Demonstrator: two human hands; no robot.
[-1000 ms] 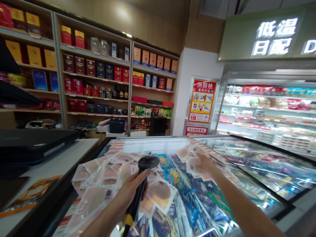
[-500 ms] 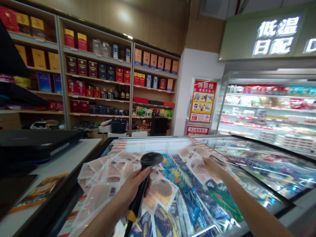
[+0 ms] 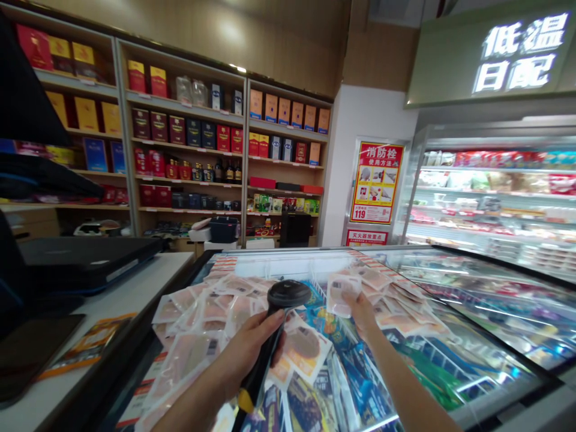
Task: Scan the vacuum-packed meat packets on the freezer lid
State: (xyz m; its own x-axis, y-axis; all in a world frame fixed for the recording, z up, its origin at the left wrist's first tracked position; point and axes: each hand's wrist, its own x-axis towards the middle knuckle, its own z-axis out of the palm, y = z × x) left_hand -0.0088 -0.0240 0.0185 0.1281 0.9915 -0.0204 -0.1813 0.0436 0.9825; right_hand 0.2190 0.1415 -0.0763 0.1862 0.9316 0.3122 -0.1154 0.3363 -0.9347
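Observation:
My left hand [image 3: 256,336] is wrapped around the handle of a black barcode scanner [image 3: 288,293], its head up and its cable running down. In my right hand [image 3: 363,312] is a flat clear-and-white food packet [image 3: 339,294], pinched at its right edge and raised above the freezer, to the right of the scanner. A spread of similar flat packets [image 3: 198,309] lies on the left side of the freezer glass. Another pile of packets [image 3: 400,300] is to the right of my right hand. Under the scanner sit packets with a round brown picture [image 3: 306,348].
The chest freezer [image 3: 450,264] holds colourful frozen bags behind glass and white wire baskets. At left is a counter [image 3: 171,270] with a black machine [image 3: 90,258] and an orange packet [image 3: 90,342]. Shelves of boxes [image 3: 193,132] and an upright chiller [image 3: 490,198] stand behind.
My right hand has moved left from the right-hand pile, and a packet has come up with it towards the scanner. My left hand still grips the scanner. The view has turned slightly left.

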